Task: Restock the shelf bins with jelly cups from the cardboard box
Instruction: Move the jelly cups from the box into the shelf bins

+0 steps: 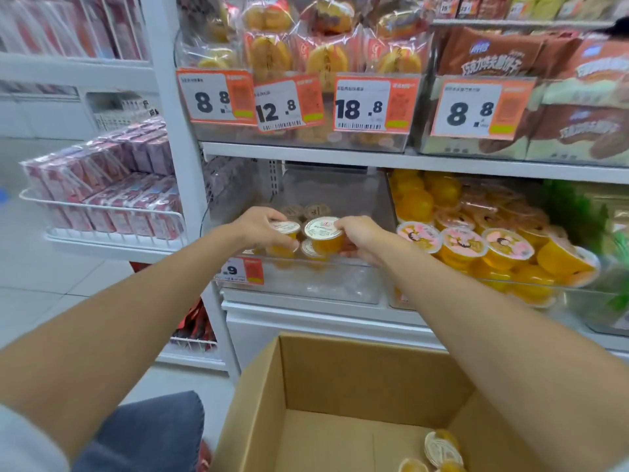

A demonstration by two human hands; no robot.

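Both grips are full. My left grip (262,226) curls its fingers round an orange jelly cup (285,234) with a white foil lid. My right grip (361,238) pinches the rim of a second jelly cup (324,236), just beside the first. Both cups hang over the front wall of the clear bin (323,284). Inside that bin sit a few more white-lidded cups (316,211), some under my hands and some farther back. Right of the clear bin, a neighbouring bin (585,301) is heaped with pink-lidded orange cups (507,243). Below the clear bin stands the open cardboard box (357,373), with a few loose jelly cups (442,449) in its near right corner.
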